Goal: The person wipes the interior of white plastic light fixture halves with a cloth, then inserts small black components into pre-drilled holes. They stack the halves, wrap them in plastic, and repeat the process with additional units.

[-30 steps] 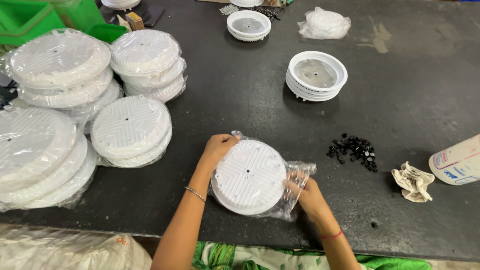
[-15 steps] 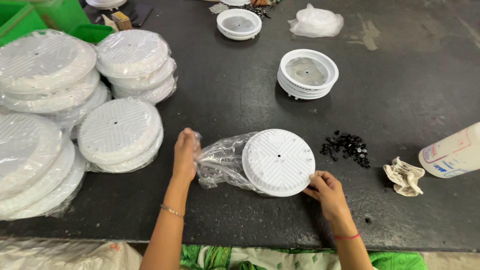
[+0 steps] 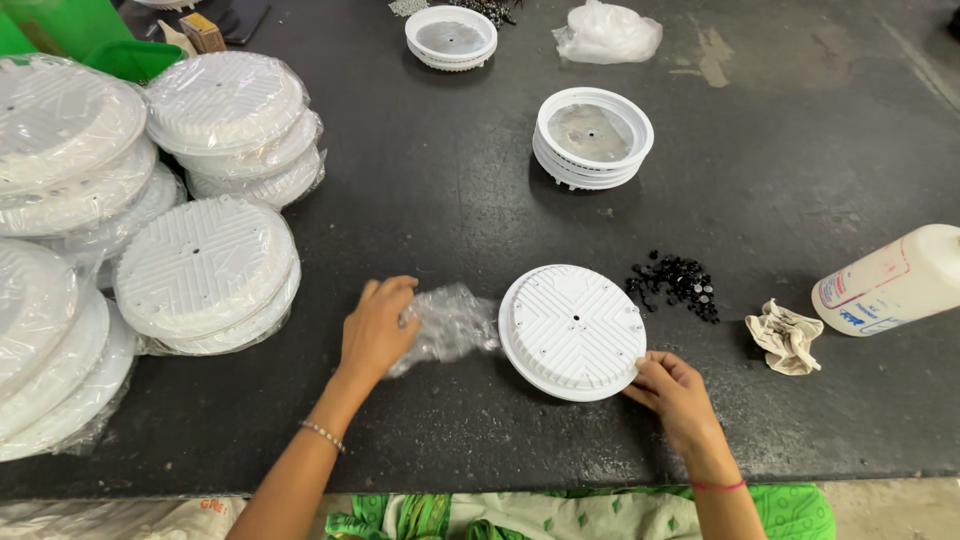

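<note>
One white disc [image 3: 572, 330] unwrapped: left hand [image 3: 378, 328] clutching its crumpled plastic bag [image 3: 450, 325], right hand [image 3: 675, 390] pinching disc rim; wrapped stacks [image 3: 205, 270] left to do

Left hand [image 3: 378, 328] sits on the bag [image 3: 447, 324], which lies just left of the disc [image 3: 574, 330] and touches it. Right hand [image 3: 676, 392] is at the disc's near right edge. Right of the disc there's a pile of small parts [image 3: 677, 283], then a rag [image 3: 786, 336], then a bottle [image 3: 890, 283] on its side. Behind the disc sits a stack of rings [image 3: 592, 137]. Wrapped disc stacks [image 3: 205, 270] fill the table's [image 3: 420, 210] left side.
</note>
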`<act>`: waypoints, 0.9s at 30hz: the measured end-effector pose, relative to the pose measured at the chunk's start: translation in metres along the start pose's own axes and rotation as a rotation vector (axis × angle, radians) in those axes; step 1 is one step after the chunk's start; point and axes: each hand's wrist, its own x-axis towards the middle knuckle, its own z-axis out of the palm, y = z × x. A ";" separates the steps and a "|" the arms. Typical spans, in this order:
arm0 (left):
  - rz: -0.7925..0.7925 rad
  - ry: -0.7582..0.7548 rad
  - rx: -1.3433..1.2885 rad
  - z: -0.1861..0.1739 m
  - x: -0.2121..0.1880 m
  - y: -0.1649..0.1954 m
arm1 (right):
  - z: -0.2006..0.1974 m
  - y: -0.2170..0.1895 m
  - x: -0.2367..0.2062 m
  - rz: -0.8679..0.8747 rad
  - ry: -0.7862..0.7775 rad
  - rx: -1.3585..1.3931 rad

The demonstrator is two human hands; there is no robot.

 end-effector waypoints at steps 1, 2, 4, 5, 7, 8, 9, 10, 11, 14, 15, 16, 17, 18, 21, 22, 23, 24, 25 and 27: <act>-0.053 0.024 -0.029 0.005 0.004 -0.004 | -0.002 0.002 -0.001 0.011 0.001 -0.019; -0.102 0.049 -0.059 0.010 0.010 -0.007 | -0.004 0.003 -0.003 0.019 0.005 -0.036; -0.199 0.025 -0.033 0.021 0.023 -0.006 | -0.003 0.007 -0.006 -0.002 -0.028 -0.048; -0.243 0.012 -0.020 0.025 0.030 -0.004 | -0.002 0.008 -0.007 -0.015 -0.041 -0.052; -0.079 0.114 -0.006 0.034 0.040 0.002 | 0.002 0.012 -0.011 -0.016 -0.028 -0.060; 0.006 0.165 -0.002 0.038 0.046 0.006 | 0.005 0.012 -0.013 -0.017 -0.018 -0.063; 0.012 0.162 0.036 0.043 0.052 0.009 | 0.007 0.013 -0.016 -0.015 -0.027 -0.074; 0.016 0.159 0.072 0.048 0.056 0.012 | 0.009 0.012 -0.018 -0.013 -0.037 -0.086; 0.019 0.158 0.109 0.054 0.060 0.014 | 0.011 0.012 -0.020 -0.011 -0.048 -0.100; 0.114 0.160 0.190 0.069 0.063 0.017 | 0.017 0.006 -0.028 0.002 -0.065 -0.110; 0.139 0.163 0.194 0.072 0.061 0.017 | 0.018 0.002 -0.030 -0.014 -0.035 -0.121; 0.160 0.168 0.201 0.073 0.059 0.016 | 0.018 -0.002 -0.033 -0.029 -0.011 -0.133; 0.177 0.172 0.211 0.070 0.055 0.013 | 0.021 -0.005 -0.036 -0.041 0.009 -0.145; 0.136 0.173 0.171 0.065 0.051 0.011 | 0.024 -0.008 -0.039 -0.109 0.044 -0.152; -0.005 0.171 0.027 0.042 0.036 0.011 | 0.022 -0.022 -0.056 -0.195 0.029 -0.223; -0.055 0.163 -0.035 0.029 0.028 0.011 | 0.018 -0.027 -0.067 -0.146 -0.052 -0.274; -0.099 0.152 -0.101 0.019 0.021 0.015 | 0.015 -0.032 -0.078 -0.100 -0.127 -0.322; -0.121 0.112 -0.223 0.012 0.011 0.026 | 0.018 -0.034 -0.092 -0.107 -0.271 -0.353; -0.140 0.066 -0.346 0.006 -0.003 0.038 | 0.023 -0.033 -0.110 -0.113 -0.409 -0.380; -0.152 -0.048 -0.438 0.008 -0.036 0.075 | 0.042 -0.026 -0.144 -0.264 -0.470 -0.520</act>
